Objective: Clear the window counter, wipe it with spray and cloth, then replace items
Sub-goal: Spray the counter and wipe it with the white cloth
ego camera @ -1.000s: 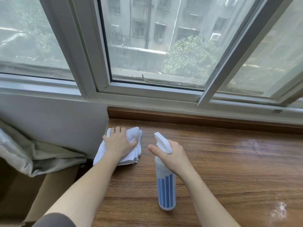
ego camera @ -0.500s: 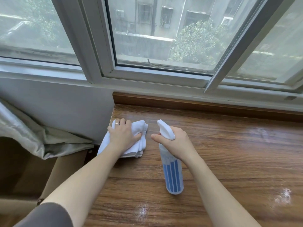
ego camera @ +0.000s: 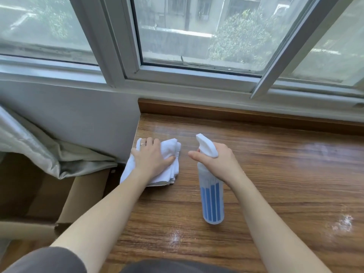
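A folded white cloth [ego camera: 171,149] lies at the left end of the wooden window counter [ego camera: 275,174]. My left hand [ego camera: 151,158] rests flat on it, fingers spread, a ring on one finger. My right hand [ego camera: 214,163] grips the neck of a clear spray bottle [ego camera: 212,201] with blue stripes and a white trigger head, held above the counter with the nozzle pointing away toward the window. Wet spray patches shine on the wood at the front middle and the right.
A white window frame [ego camera: 187,79] runs along the back of the counter behind a raised wooden lip. To the left the counter ends at a grey wall, with a cardboard box [ego camera: 65,198] and grey fabric [ego camera: 39,150] below.
The view has tilted downward, so more of the counter's front shows. Both hands hold about the same places on the cloth and the bottle.
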Available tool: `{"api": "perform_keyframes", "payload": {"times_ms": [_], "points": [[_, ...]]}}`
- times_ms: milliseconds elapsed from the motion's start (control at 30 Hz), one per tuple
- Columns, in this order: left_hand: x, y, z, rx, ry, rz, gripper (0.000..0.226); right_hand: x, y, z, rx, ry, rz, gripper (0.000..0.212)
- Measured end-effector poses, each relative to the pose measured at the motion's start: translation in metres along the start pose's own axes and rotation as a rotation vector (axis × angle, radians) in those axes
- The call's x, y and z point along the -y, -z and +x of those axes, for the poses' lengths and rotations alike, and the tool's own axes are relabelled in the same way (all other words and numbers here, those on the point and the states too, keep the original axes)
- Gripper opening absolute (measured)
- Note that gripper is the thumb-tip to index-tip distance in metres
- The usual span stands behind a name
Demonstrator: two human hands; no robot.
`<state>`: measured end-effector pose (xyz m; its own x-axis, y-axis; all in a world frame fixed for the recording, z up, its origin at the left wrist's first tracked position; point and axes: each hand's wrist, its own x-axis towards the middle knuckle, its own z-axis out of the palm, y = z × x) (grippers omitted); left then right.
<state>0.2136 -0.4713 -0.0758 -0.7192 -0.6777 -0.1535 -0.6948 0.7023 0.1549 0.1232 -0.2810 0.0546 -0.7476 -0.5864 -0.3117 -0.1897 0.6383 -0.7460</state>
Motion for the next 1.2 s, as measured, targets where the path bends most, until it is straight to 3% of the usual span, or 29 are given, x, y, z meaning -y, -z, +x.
{"api": "perform_keyframes", "payload": {"times_ms": [200,400,600,800,1033,1200], "points": [[0.008,-0.018,-0.028,-0.224,-0.102,0.013,0.067,-0.001,-0.004,0.0,0.032,0.012,-0.024,0.054],[-0.005,-0.001,0.014,-0.05,-0.048,0.018,0.068,0.002,-0.009,-0.003,0.037,0.032,-0.038,0.049],[-0.015,0.009,0.033,0.001,-0.006,0.009,0.073,-0.001,-0.009,-0.009,0.023,0.057,-0.049,0.055],[-0.007,0.0,-0.006,-0.059,-0.041,0.001,0.067,-0.005,-0.007,-0.015,0.004,0.065,-0.044,0.054],[0.021,-0.028,-0.058,-0.333,-0.169,0.0,0.059,-0.007,-0.006,-0.022,0.019,0.065,-0.049,0.056],[0.016,-0.017,-0.03,-0.258,-0.129,0.014,0.06,-0.009,-0.007,-0.03,0.031,0.076,-0.067,0.054]]}}
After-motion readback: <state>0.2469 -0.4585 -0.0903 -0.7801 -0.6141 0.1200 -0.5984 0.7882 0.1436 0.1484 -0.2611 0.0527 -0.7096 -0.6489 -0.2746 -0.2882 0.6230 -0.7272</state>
